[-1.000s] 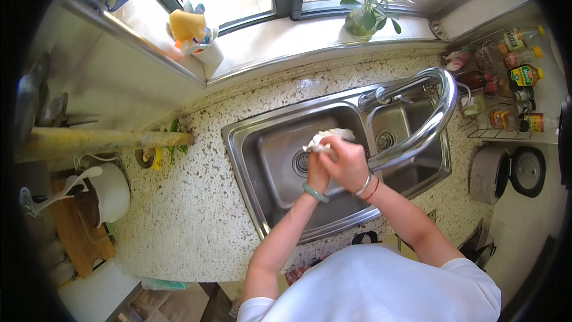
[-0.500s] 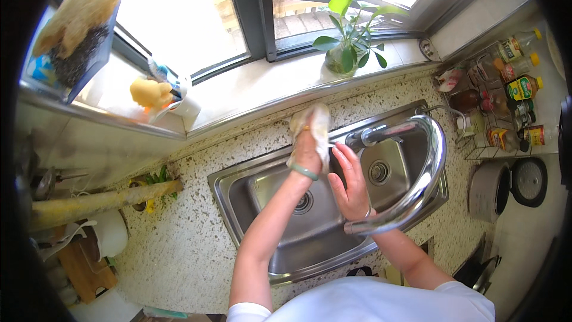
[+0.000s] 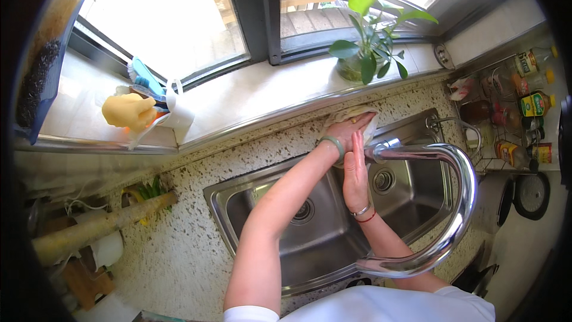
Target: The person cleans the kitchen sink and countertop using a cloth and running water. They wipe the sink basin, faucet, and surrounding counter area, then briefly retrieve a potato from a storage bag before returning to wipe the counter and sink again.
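A whitish cloth lies bunched on the speckled counter behind the sink, close to the faucet's base. My left hand, with a green bangle at its wrist, presses it down; the palm hides part of the cloth. My right hand is held edge-on over the divider between the two basins. Its fingers are stretched out and hold nothing, their tips close beside the left hand and the faucet base. The chrome faucet arches over my right forearm. Beneath both arms is the steel sink.
A leafy plant in a glass vase and a white holder with brushes and a yellow glove stand on the windowsill. Bottles fill a wire rack at right. A yellowish pole juts over the left counter.
My left hand and the cloth have moved right along the counter, toward the faucet base. The right hand has turned more edge-on, its fingers closer together. The view has shifted somewhat.
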`<state>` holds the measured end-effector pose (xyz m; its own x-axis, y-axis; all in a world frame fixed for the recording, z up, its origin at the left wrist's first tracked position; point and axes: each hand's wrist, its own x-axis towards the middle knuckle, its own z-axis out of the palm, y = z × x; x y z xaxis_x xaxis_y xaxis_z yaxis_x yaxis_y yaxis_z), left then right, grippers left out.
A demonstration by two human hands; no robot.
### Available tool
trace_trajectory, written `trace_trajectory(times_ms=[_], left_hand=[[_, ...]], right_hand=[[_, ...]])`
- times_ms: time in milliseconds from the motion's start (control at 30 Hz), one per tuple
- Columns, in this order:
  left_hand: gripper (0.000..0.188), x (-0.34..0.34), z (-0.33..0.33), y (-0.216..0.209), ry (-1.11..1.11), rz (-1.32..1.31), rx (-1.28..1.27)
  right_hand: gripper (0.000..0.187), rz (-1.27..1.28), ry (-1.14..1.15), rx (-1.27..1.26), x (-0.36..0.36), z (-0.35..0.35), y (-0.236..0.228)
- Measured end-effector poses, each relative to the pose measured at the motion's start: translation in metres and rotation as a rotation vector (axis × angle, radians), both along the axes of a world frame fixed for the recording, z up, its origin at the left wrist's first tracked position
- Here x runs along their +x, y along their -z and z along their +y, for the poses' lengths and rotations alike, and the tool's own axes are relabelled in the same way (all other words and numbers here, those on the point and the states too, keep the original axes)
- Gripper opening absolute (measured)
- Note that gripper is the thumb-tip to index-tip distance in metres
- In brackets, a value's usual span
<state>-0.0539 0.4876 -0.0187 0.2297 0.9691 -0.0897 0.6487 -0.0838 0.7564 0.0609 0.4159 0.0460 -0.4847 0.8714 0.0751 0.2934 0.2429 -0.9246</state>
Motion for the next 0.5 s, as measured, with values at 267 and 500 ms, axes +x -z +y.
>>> trace_trajectory(times_ms=[267, 500], left_hand=[[0.069, 0.000, -0.020, 0.001, -0.016, 0.034, -0.059], [0.059, -0.047, -0.139, -0.007, -0.234, 0.470, 0.108]], right_hand=[[0.054, -0.088, -0.017, -0.078, 0.003, -0.003, -0.006], [0.057, -0.032, -0.178, -0.128, -0.012, -0.045, -0.004]])
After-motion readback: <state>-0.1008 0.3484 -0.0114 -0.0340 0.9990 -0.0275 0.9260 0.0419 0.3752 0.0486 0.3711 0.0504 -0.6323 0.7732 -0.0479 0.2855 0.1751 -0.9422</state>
